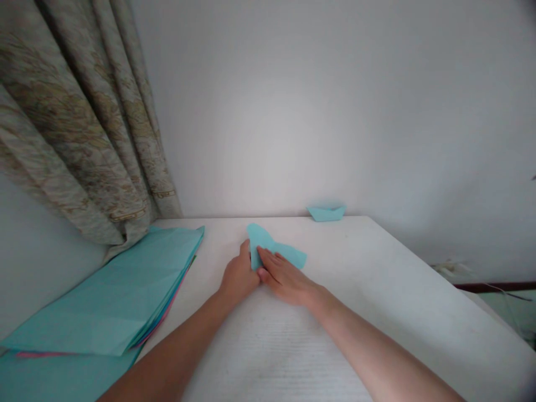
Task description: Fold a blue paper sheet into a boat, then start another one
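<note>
A small piece of light blue paper (276,248), partly folded, lies on the white table (377,290) near its middle. My left hand (238,274) grips its left edge with curled fingers. My right hand (285,276) lies flat on top of the paper with its fingers stretched out and pressing down. The two hands touch each other at the thumbs. One corner of the paper stands up behind my left hand.
A folded blue paper boat (326,212) sits at the table's far edge by the wall. A stack of large blue sheets (121,296), with pink edges showing, lies at the left. A patterned curtain (84,128) hangs at the back left.
</note>
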The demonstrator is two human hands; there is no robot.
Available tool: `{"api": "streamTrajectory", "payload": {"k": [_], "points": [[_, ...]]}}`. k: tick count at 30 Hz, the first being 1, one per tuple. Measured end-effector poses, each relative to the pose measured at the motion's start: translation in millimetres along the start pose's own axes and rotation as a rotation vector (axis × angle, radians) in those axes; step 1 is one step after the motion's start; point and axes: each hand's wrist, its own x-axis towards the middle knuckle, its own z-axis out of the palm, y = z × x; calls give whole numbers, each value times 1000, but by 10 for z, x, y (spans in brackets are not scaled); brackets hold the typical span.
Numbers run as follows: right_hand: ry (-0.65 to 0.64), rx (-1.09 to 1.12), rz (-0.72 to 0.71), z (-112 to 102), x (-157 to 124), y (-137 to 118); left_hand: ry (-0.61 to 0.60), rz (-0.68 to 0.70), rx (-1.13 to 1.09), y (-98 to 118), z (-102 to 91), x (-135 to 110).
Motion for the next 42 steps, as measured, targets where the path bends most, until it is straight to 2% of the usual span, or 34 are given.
{"api": "streamTrajectory", "payload": {"k": [3, 6, 10, 16, 20, 23, 25, 28, 32, 35, 39, 42], "points": [[-54, -69, 45, -7, -12, 29, 88, 123, 331, -18, -29, -6], [-70, -113, 63, -6, -12, 26, 12, 235, 513, -58, -16, -6], [-68, -161, 95, -14, -6, 69, -88, 248, 621, -110, 28, -11], [-23, -260, 245, -66, -18, 302, -143, 248, 589, -113, 9, -10], [74, -352, 363, -103, -24, 409, -95, 231, 533, -75, -25, -4], [192, -459, 377, -122, -7, 426, -46, 308, 483, -40, -46, -8], [217, -460, 377, -121, 15, 421, -41, 400, 431, -37, -43, -12], [191, -373, 364, -93, 51, 380, -111, 504, 386, -74, -5, -17], [160, -252, 229, -12, 63, 264, -228, 503, 493, -143, 51, -17], [70, -239, 134, 41, 38, 197, -249, 482, 564, -170, 57, 3], [40, -284, 153, 53, 10, 188, -264, 446, 603, -208, 24, 70], [21, -294, 157, 39, 7, 199, -205, 363, 613, -253, -13, 129]]}}
